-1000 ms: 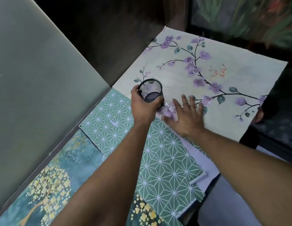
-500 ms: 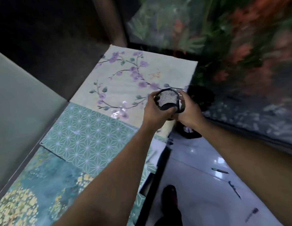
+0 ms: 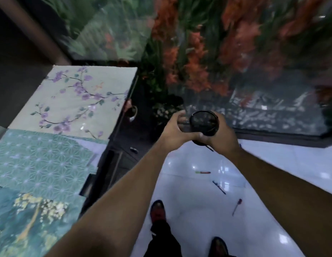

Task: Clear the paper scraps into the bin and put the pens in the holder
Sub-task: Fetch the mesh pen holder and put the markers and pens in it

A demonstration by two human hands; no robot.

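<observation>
White tile floor (image 3: pixel 189 210) right of tabletop (image 3: pixel 50 160); three pens (image 3: pixel 219 187) lie there. Holder (image 3: pixel 204 125) in air; left hand (image 3: pixel 175 132), right hand (image 3: pixel 221 137), each grip wrapped round it. Advice: keep holder upright, crouch, free one hand for pens.

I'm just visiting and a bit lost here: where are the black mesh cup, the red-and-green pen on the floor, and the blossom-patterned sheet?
Mesh cup (image 3: pixel 204 125), head view: its dark rim.
Red-and-green pen (image 3: pixel 203 172), head view: mid-barrel.
Blossom-patterned sheet (image 3: pixel 78 101), head view: printed centre.
</observation>
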